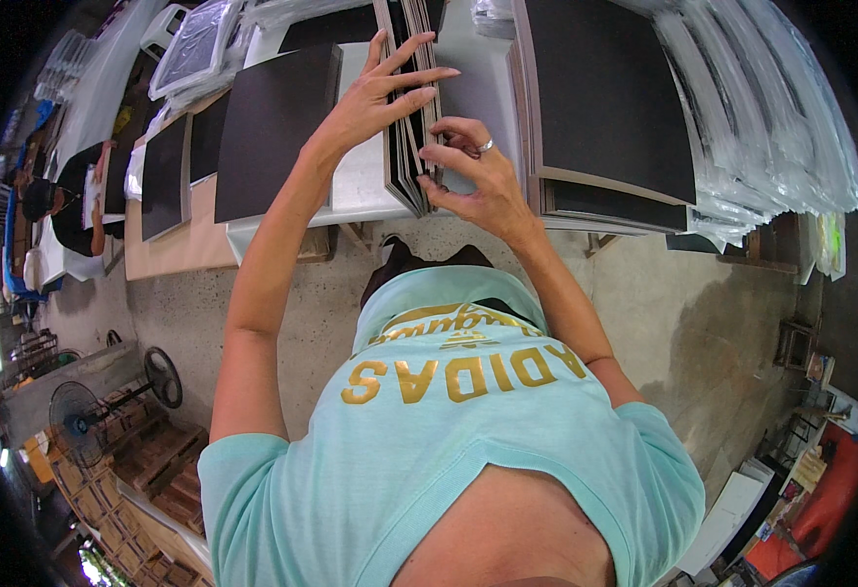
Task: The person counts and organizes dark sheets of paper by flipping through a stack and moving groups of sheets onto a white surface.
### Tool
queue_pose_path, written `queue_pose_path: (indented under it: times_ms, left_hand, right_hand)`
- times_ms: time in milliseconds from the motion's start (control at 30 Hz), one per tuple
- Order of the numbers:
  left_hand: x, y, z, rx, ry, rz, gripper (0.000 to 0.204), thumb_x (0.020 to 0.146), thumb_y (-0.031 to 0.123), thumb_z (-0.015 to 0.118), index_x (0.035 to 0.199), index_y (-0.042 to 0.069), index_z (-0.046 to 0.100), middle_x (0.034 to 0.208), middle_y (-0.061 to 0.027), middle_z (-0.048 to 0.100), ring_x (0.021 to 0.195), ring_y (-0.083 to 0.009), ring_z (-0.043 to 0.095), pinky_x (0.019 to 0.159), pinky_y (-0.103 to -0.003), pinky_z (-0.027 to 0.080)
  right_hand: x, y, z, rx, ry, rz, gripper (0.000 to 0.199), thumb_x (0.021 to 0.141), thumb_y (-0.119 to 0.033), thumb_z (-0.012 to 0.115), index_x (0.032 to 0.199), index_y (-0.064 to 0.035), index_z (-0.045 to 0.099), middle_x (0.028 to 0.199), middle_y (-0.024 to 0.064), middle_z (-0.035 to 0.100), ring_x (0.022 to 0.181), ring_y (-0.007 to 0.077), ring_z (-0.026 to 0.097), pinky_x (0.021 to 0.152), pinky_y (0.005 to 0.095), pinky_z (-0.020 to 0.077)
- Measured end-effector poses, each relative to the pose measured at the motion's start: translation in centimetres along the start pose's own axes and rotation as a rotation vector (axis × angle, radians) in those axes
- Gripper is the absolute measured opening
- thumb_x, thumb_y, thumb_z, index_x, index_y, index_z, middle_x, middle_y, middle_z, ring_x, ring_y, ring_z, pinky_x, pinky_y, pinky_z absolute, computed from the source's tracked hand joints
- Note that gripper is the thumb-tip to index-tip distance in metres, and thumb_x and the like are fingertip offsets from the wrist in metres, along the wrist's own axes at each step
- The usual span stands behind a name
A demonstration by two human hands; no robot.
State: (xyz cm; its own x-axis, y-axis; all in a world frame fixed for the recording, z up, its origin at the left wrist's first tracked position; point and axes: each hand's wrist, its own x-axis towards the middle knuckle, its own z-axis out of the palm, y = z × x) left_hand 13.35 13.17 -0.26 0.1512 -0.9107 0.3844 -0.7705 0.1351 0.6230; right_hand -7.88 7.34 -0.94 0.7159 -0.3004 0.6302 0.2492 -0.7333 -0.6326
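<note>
Several thin black boards with pale brown edges (402, 166) stand upright on the white table (361, 191) in front of me. My left hand (380, 98) reaches over their top edges with its fingers spread, resting across the boards. On their right side, my right hand (478, 176), with a ring on one finger, has its thumb and curled fingertips closed at the edge of a board. How far the fingertips reach between the boards is hidden. Flat stacks of black boards lie to the left (277, 137) and to the right (605, 98).
Clear plastic-wrapped packs (771, 108) are piled at the right. A person in dark clothes (77, 201) works at another table on the far left. A fan (79, 421) and wooden pallets (155, 450) stand at the lower left. Concrete floor (644, 284) surrounds me.
</note>
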Motion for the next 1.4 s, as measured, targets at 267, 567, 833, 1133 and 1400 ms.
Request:
queue_pose_path:
  times_ms: [267,567,833,1133,1400]
  left_hand:
    - [0.2,0.2,0.0,0.008,0.006,0.025,0.036,0.09,0.047,0.056,0.122,0.037,0.065,0.155,0.0059,0.031,0.147,-0.0348,0.004,0.115,-0.063,0.01]
    - [0.3,0.1,0.0,0.021,0.009,0.033,0.035,0.09,0.049,0.056,0.121,0.038,0.066,0.154,0.006,0.032,0.147,-0.0338,0.005,0.115,-0.065,0.012]
    - [0.2,0.4,0.0,0.014,0.012,0.021,0.033,0.091,0.049,0.056,0.119,0.037,0.067,0.153,0.0034,0.034,0.147,-0.035,0.006,0.116,-0.062,0.012]
    - [0.3,0.5,0.1,0.032,0.034,0.051,0.034,0.092,0.048,0.054,0.119,0.034,0.068,0.152,0.0006,0.036,0.144,-0.0347,0.015,0.117,-0.057,0.014]
    - [0.3,0.0,0.4,0.059,0.05,0.057,0.034,0.091,0.05,0.056,0.118,0.034,0.068,0.152,0.0006,0.037,0.144,-0.0327,0.016,0.117,-0.057,0.015]
  right_hand:
    - [0.4,0.2,-0.4,0.008,-0.034,-0.058,0.028,0.075,-0.018,0.079,0.099,-0.0122,0.067,0.115,0.008,0.051,0.089,0.0237,0.06,0.075,0.0352,0.0552]
    - [0.3,0.3,-0.1,-0.045,-0.018,-0.03,0.028,0.075,-0.025,0.08,0.097,-0.013,0.068,0.114,0.0079,0.051,0.084,0.0237,0.061,0.073,0.0344,0.0551]
    - [0.1,-0.1,0.0,-0.06,-0.013,-0.023,0.025,0.077,-0.021,0.078,0.099,-0.0149,0.069,0.115,0.0072,0.05,0.086,0.0231,0.062,0.073,0.0342,0.0559]
    - [0.1,-0.1,-0.1,-0.049,-0.029,-0.039,0.028,0.075,-0.025,0.081,0.096,-0.0123,0.068,0.118,0.0096,0.048,0.091,0.0272,0.062,0.078,0.0361,0.0556]
    - [0.2,-0.8,0.8,-0.114,0.031,-0.01,0.033,0.073,-0.03,0.082,0.094,-0.0106,0.066,0.115,0.0101,0.048,0.085,0.0254,0.061,0.07,0.0358,0.055]
